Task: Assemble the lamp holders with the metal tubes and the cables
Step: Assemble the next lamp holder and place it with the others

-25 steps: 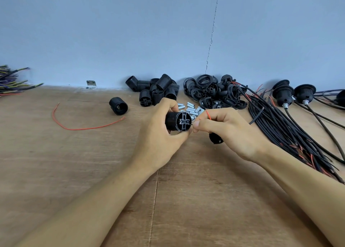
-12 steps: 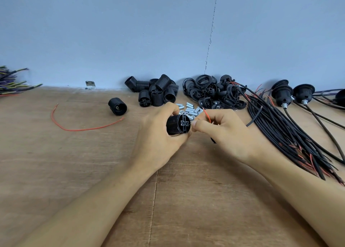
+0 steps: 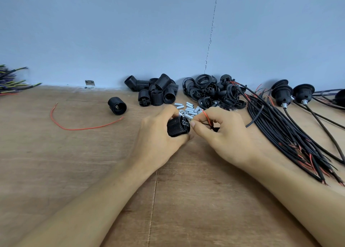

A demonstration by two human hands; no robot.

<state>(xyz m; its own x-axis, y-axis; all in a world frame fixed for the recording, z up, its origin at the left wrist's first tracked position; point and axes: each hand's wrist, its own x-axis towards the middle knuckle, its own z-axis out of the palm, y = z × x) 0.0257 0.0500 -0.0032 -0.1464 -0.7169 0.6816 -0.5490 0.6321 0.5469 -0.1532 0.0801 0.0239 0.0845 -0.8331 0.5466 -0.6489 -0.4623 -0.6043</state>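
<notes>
At the centre of the frame the left hand (image 3: pixel 158 134) grips a black ribbed lamp holder (image 3: pixel 178 126), its end turned right. The right hand (image 3: pixel 222 133) pinches a thin red wire (image 3: pixel 206 116) just beside that end. Small metal tubes (image 3: pixel 188 110) lie just behind the hands, black cables (image 3: pixel 291 134) at the right.

Bare table (image 3: pixel 93 172) near side; metal tubes (image 3: pixel 188 109), cable bundle (image 3: pixel 283 131) crowd far right
</notes>
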